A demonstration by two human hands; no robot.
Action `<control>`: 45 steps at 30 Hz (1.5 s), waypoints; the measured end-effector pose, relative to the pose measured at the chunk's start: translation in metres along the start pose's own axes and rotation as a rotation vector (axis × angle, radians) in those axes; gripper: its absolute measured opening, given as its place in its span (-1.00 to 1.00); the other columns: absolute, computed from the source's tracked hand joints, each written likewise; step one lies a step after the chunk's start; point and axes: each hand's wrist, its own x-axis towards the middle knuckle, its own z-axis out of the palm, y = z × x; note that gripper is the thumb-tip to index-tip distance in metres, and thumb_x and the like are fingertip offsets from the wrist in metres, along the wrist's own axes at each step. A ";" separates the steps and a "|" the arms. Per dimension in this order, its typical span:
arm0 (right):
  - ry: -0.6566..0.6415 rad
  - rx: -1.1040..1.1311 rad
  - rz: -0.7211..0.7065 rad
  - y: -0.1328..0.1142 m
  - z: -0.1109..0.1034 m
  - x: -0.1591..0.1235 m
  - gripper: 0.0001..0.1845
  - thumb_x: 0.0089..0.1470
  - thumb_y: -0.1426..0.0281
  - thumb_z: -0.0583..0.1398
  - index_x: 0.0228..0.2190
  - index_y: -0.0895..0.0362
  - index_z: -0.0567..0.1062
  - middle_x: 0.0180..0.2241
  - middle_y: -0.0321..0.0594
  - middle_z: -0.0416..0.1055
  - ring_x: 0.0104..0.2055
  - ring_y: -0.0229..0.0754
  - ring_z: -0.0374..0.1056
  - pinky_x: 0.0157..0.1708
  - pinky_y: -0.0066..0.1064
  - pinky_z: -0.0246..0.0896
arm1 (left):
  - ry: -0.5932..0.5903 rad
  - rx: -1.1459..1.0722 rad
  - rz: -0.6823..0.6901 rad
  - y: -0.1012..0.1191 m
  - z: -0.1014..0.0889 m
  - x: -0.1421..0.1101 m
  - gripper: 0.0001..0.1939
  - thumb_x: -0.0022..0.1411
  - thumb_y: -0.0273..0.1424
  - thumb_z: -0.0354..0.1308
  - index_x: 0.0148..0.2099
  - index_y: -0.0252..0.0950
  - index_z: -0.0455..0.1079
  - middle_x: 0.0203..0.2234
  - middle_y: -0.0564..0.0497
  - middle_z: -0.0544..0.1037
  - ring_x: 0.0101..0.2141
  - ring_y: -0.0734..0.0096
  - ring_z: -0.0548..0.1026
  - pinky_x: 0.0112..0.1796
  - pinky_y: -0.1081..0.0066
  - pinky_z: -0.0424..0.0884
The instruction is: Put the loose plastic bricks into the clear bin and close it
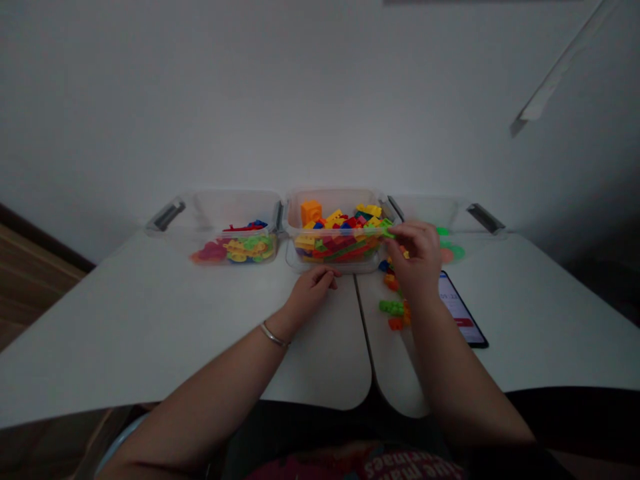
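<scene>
My right hand point(417, 257) is over the right front corner of the middle clear plastic box point(334, 265), its thumb and fingers pinching a light green plastic piece point(384, 229). The piece's exact shape is too small to tell. Heaped in that box are building blocks point(345, 243) in red, yellow, orange and blue, with a large orange block point(311, 212) at the back left. My left hand point(314, 290), a silver bangle on its wrist, rests on the table just before the box. Its fingers are curled together and nothing shows in them.
A left clear box point(235, 195) holds yellow, red and blue pieces. The right clear box point(430, 199) has green and orange pieces, partly hidden. Loose blocks point(391, 307) and a phone point(463, 313) lie by my right forearm. A seam splits the white table point(150, 333).
</scene>
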 end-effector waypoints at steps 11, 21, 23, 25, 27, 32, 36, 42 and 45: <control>0.023 -0.195 -0.063 0.004 0.008 0.026 -0.83 0.15 0.42 0.14 -0.27 0.10 0.54 -0.15 -0.10 0.44 -0.08 -0.12 0.37 -0.13 -0.25 0.38 | -0.017 -0.019 -0.007 0.001 -0.001 -0.001 -0.73 0.24 -0.29 -0.03 -0.25 -0.27 0.47 -0.48 0.03 0.51 -0.34 0.32 0.49 -0.22 0.34 0.39; -0.254 -0.487 -0.042 0.002 0.012 0.017 -0.65 0.26 0.30 0.00 -0.19 0.09 0.56 -0.05 -0.13 0.52 0.05 -0.07 0.34 0.22 -0.15 -0.04 | -0.013 -0.038 -0.017 -0.001 -0.001 0.001 -0.74 0.22 -0.28 -0.02 -0.27 -0.26 0.47 -0.50 0.04 0.52 -0.36 0.32 0.49 -0.24 0.34 0.39; -0.266 -0.521 -0.040 -0.001 0.011 0.016 -0.65 0.27 0.30 -0.01 -0.16 0.10 0.54 -0.03 -0.14 0.52 0.08 -0.08 0.33 0.28 -0.11 -0.17 | -0.010 -0.049 -0.012 -0.001 -0.001 0.001 -0.75 0.22 -0.28 -0.01 -0.27 -0.26 0.47 -0.50 0.04 0.52 -0.37 0.33 0.49 -0.24 0.34 0.39; -0.274 -0.553 -0.035 -0.004 0.010 0.014 -0.65 0.28 0.29 -0.01 -0.13 0.10 0.52 -0.01 -0.14 0.51 0.12 -0.06 0.30 0.32 -0.03 -0.31 | -0.008 -0.055 -0.016 -0.001 -0.001 0.000 -0.75 0.22 -0.29 0.00 -0.28 -0.26 0.47 -0.51 0.04 0.52 -0.37 0.33 0.49 -0.25 0.35 0.39; -0.287 -0.574 -0.029 -0.006 0.009 0.013 -0.65 0.27 0.30 -0.01 -0.09 0.09 0.51 0.02 -0.14 0.49 0.17 -0.01 0.26 0.32 0.07 -0.39 | -0.009 -0.056 -0.021 0.000 0.000 0.000 -0.75 0.22 -0.28 0.00 -0.27 -0.25 0.47 -0.51 0.04 0.52 -0.37 0.33 0.50 -0.25 0.35 0.39; -0.300 -0.581 -0.016 -0.008 0.007 0.009 -0.66 0.22 0.33 0.04 -0.03 0.09 0.47 0.08 -0.12 0.45 0.23 0.06 0.16 0.31 0.17 -0.38 | -0.009 -0.053 -0.025 0.000 0.000 -0.001 -0.74 0.22 -0.27 0.00 -0.26 -0.26 0.48 -0.50 0.04 0.51 -0.37 0.33 0.49 -0.26 0.36 0.38; -0.293 -0.530 -0.026 -0.002 0.005 0.004 -0.59 0.21 0.31 0.05 0.05 0.11 0.39 0.17 -0.12 0.36 0.30 0.05 0.04 0.30 0.05 -0.23 | -0.012 -0.051 -0.024 0.000 0.000 0.000 -0.73 0.21 -0.27 0.00 -0.26 -0.27 0.48 -0.51 0.04 0.51 -0.38 0.33 0.49 -0.26 0.35 0.39; -0.111 -0.394 0.071 0.013 -0.009 0.002 -0.63 0.16 0.33 0.04 -0.03 0.17 0.37 -0.04 0.03 0.42 -0.04 -0.03 0.34 -0.01 -0.17 0.21 | -0.018 -0.047 -0.026 -0.001 0.001 0.001 -0.74 0.22 -0.29 -0.01 -0.27 -0.26 0.48 -0.51 0.03 0.51 -0.38 0.33 0.49 -0.25 0.34 0.40; -0.160 -0.448 0.184 0.016 -0.014 0.002 -0.72 0.17 0.30 0.04 -0.15 0.14 0.42 -0.20 -0.07 0.47 -0.20 -0.07 0.37 -0.15 -0.25 0.24 | -0.011 -0.058 -0.022 -0.002 0.001 0.000 -0.74 0.22 -0.28 -0.01 -0.27 -0.26 0.48 -0.51 0.04 0.50 -0.38 0.34 0.48 -0.26 0.34 0.39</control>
